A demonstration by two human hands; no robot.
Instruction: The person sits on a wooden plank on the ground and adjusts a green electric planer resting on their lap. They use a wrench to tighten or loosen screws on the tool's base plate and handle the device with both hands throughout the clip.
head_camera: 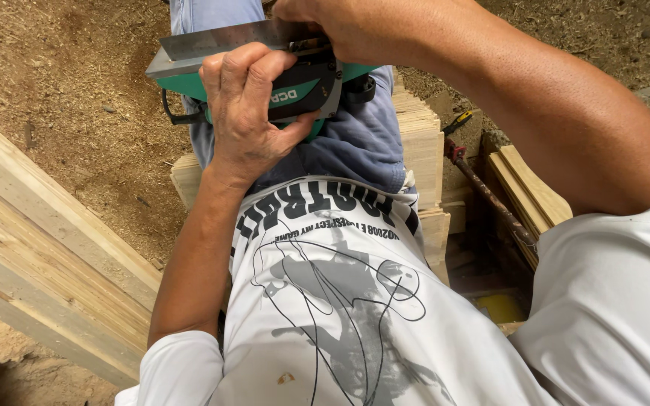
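Note:
A green and black electric hand planer (189, 71) with a grey metal sole lies upturned across my lap, over my blue trousers. My left hand (246, 109) is wrapped around its black body. My right hand (340, 26) rests closed on the top of the tool at the upper edge of the view; its fingertips are hidden. My white printed shirt (340, 301) fills the lower middle of the view.
Long pale wooden planks (47, 256) slant along the left. I sit on a stack of thin wood boards (423, 150). More boards (532, 192), a rusty rod (487, 192) and a yellow object (502, 307) lie at the right. Sawdust covers the ground (77, 90).

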